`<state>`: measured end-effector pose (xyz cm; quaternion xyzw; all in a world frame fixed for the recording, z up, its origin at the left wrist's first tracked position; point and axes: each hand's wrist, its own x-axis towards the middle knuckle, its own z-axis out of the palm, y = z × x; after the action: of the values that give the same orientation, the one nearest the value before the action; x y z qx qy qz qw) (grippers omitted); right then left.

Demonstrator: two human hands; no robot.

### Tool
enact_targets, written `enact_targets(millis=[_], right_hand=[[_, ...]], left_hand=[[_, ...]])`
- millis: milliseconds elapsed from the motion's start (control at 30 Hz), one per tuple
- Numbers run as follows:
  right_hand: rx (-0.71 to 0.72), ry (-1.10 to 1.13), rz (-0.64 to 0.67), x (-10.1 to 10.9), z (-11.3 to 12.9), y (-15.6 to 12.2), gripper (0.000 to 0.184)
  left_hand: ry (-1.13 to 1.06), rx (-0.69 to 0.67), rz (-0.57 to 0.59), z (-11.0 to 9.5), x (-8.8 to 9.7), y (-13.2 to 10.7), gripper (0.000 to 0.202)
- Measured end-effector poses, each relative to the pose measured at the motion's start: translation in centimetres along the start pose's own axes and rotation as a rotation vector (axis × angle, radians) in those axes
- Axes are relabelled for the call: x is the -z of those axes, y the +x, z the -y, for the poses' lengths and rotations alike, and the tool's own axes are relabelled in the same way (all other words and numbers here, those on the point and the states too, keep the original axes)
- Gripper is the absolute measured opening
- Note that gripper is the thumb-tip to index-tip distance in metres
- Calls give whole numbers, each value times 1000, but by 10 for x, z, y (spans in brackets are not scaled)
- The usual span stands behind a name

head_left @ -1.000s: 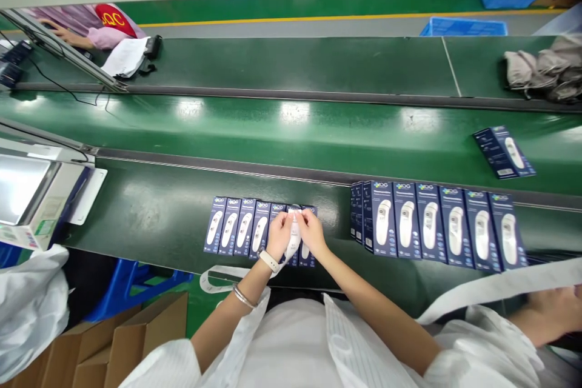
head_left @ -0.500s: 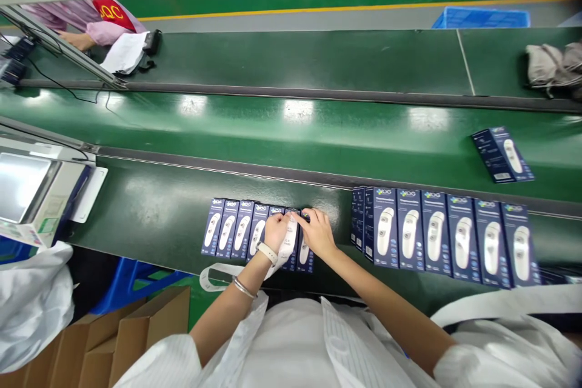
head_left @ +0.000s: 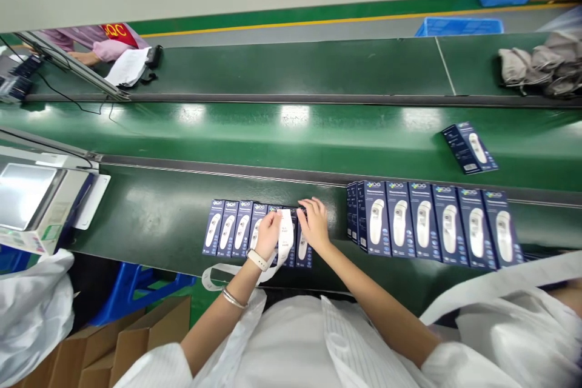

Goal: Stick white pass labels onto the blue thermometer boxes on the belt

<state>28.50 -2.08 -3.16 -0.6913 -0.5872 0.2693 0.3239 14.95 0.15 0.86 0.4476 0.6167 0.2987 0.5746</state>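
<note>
A row of several dark blue thermometer boxes (head_left: 230, 235) lies flat on the near green table. My left hand (head_left: 267, 235) pinches a white label strip (head_left: 285, 236) over the boxes near the row's right end. The strip trails down off the table edge. My right hand (head_left: 313, 224) rests on the rightmost boxes of that row, fingers bent and pressed down on a box top. Both wrists come up from the bottom centre; the left one wears a white watch and a bangle.
A second row of upright blue boxes (head_left: 431, 224) stands to the right. One single box (head_left: 470, 148) lies on the green conveyor belt (head_left: 291, 133). A weighing scale (head_left: 31, 197) sits left. Cardboard cartons (head_left: 113, 351) lie lower left. A co-worker's sleeve (head_left: 500, 327) is at right; another person (head_left: 97, 42) sits far left.
My hands have lowered the label strip from above the boxes onto them. My right hand has let go of the strip and now lies on the boxes. The single box on the belt drifted left.
</note>
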Motion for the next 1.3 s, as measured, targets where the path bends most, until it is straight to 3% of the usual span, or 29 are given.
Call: enact_targets(millis=[167,300,500,667,967,1300], right_hand=[[-114,312,39,12,16,-34,28],[-194,461,2,18,20,-41,24],[-250,525,-6,24,21,-45,24],[-249,489,40,24,10,-38,24],[-311,237,-35,7,-21,-13,23],[-180,21,-47,11,-35,-11,29]], left_hand=[[1,-102,154,-14,-11,-16,34],[-7,-152,182,-17,-19,-22,21],[5,-156,197,-15,-23,-20,28],[15,-77,154,-2,-30,-12,45],[37,16,117,24,-52,5,26],[-1,158,58,39,-61,13,23]])
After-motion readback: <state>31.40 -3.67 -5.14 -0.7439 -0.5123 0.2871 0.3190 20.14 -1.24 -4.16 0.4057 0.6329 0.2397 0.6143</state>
